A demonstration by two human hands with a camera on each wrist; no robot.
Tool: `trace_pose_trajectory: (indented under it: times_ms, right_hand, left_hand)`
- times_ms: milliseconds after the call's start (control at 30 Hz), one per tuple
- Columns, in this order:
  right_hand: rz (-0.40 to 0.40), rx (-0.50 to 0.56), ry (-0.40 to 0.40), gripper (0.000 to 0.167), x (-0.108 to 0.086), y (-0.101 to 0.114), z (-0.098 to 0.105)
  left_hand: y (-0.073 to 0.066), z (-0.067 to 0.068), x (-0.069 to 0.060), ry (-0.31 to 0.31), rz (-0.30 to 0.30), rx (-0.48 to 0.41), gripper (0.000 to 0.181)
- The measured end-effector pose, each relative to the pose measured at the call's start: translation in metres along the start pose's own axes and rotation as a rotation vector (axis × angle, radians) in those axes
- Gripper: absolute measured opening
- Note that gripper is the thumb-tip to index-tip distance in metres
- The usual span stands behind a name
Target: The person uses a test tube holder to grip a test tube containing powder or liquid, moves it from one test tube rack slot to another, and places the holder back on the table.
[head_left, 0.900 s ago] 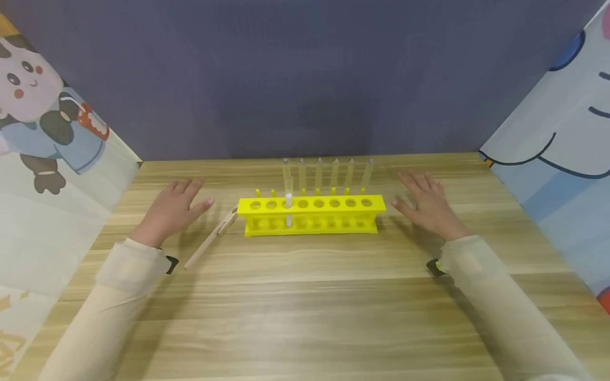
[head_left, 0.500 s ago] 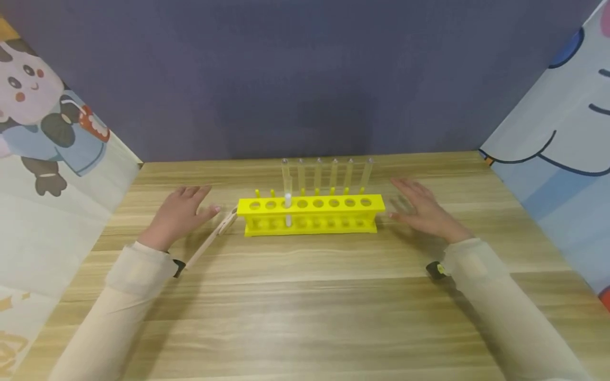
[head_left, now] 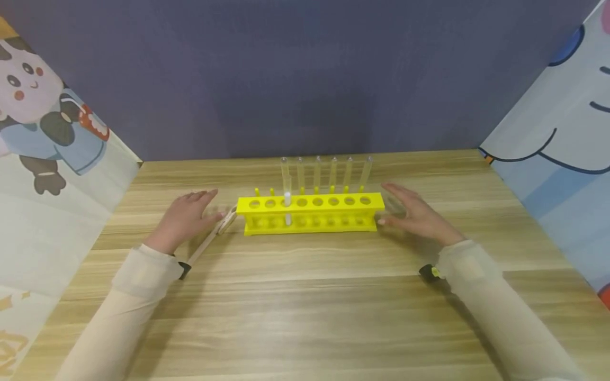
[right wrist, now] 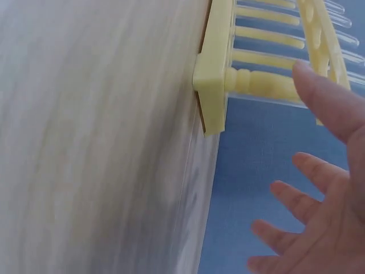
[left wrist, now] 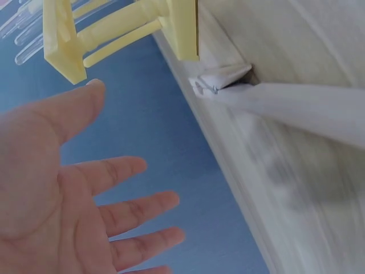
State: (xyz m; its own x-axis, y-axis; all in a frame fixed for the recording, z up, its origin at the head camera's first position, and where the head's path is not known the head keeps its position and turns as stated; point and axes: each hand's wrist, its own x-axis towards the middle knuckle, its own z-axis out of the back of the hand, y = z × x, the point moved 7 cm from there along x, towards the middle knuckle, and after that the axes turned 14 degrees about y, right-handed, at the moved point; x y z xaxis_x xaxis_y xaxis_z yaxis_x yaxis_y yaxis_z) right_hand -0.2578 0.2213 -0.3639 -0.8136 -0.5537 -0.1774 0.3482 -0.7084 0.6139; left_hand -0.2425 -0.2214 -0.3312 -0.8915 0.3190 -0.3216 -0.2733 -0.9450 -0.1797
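A yellow test tube rack (head_left: pixel 310 203) stands on the table, with several clear test tubes (head_left: pixel 317 173) upside down on the pegs along its back. One tube with white contents (head_left: pixel 287 200) sits upright in a front hole. To the rack's left lies a wooden test tube clamp (head_left: pixel 208 244), its head near the rack's end. My left hand (head_left: pixel 183 219) hovers left of the rack, above the clamp, fingers extended and holding nothing. On the other side my right hand (head_left: pixel 418 212) is spread, thumb close to the rack's right end; whether it touches is unclear in the head view.
The wood-grain table (head_left: pixel 305 312) runs back to a dark blue-grey partition (head_left: pixel 305 79). Cartoon-printed panels, one at left (head_left: pixel 52 106) and one at right (head_left: pixel 562 121), flank the table.
Both hands have moved inward toward the rack's ends, the left to the right and the right to the left. The rack, tubes and clamp stay in place.
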Motion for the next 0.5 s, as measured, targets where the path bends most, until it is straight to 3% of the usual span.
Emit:
trace_pose_trajectory:
  times_ms: [267,500]
  right_hand:
    - [-0.027,0.081,0.025,0.087,0.002,0.002,-0.009]
    - [-0.052,0.13,0.04,0.087,0.003,0.004,-0.016]
  left_hand:
    - [-0.006,-0.007,0.004,0.017,-0.007,0.01,0.065]
    - [-0.007,-0.019,0.008,0.067,-0.007,-0.016,0.062]
